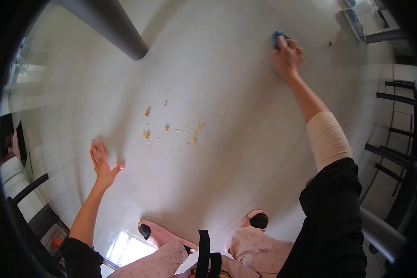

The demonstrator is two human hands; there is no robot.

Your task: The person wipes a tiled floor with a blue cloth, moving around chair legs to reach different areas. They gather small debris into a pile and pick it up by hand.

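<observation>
My right hand (pixel 288 58) reaches far forward to the right, fingers closed over a small, dark blue bunched cloth (pixel 278 38) pressed to the pale tiled floor (pixel 227 167). Most of the cloth is hidden under the hand. On the left, my left hand (pixel 105 167) is open with fingers and thumb spread, seemingly resting on the floor, and holds nothing. Between the hands lie several scraps: brownish bits (pixel 146 135), a yellowish smear of food (pixel 197 133) and a thin whitish strand (pixel 181 131).
A thick grey post (pixel 120 34) stands at the upper left. Dark chair frames (pixel 398 157) line the right, with another chair (pixel 30 217) at lower left. A shoe (pixel 353 24) and a small dark speck (pixel 330 43) are at upper right. Pink slippers (pixel 164 235) are below me.
</observation>
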